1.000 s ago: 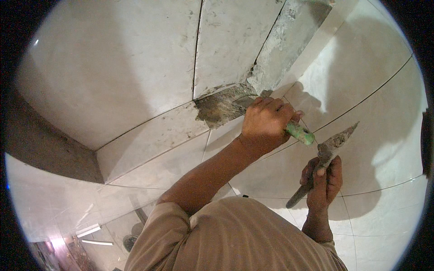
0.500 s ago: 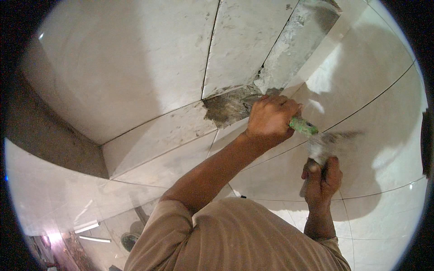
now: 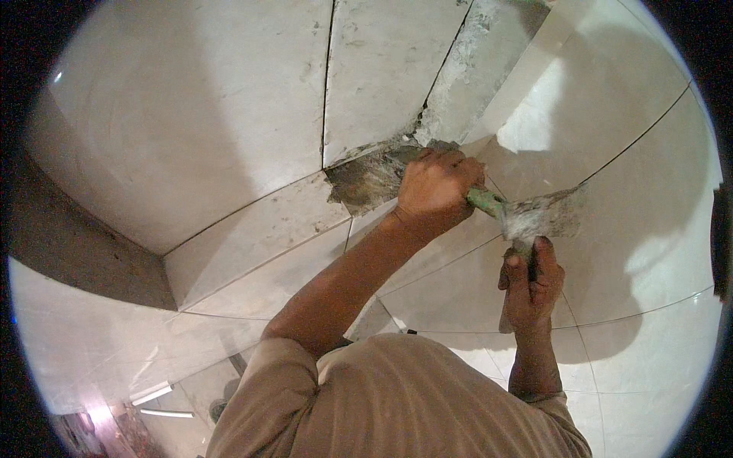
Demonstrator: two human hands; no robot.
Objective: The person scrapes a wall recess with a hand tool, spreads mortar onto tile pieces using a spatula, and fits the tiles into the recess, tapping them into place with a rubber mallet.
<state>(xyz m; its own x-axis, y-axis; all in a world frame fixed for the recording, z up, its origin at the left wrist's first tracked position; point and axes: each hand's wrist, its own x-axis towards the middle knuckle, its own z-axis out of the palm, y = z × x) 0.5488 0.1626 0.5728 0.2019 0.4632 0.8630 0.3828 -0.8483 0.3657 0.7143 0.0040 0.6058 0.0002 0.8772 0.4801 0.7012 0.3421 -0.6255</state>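
Observation:
My left hand (image 3: 441, 187) is closed in a fist round a green-handled tool (image 3: 486, 202). The handle sticks out on the right of the fist; its working end is hidden by the hand, over a rough grey gap (image 3: 365, 183) between the tiles. My right hand (image 3: 532, 286), lower and to the right, grips a scraper (image 3: 546, 215) with a broad blade smeared in whitish residue. That blade reaches up to the end of the green handle; whether the two touch, I cannot tell.
Large pale tiles (image 3: 252, 91) with dark joints surround the gap. A strip crusted with whitish mortar (image 3: 469, 72) runs up from it. At left lies a dark recessed band (image 3: 84, 237). Two white strips (image 3: 156, 393) lie at the lower left.
The scraper in my right hand, blurred before, now shows clearly, its blade higher against the green handle's end. The whole view has shifted slightly; my left hand keeps its place by the gap.

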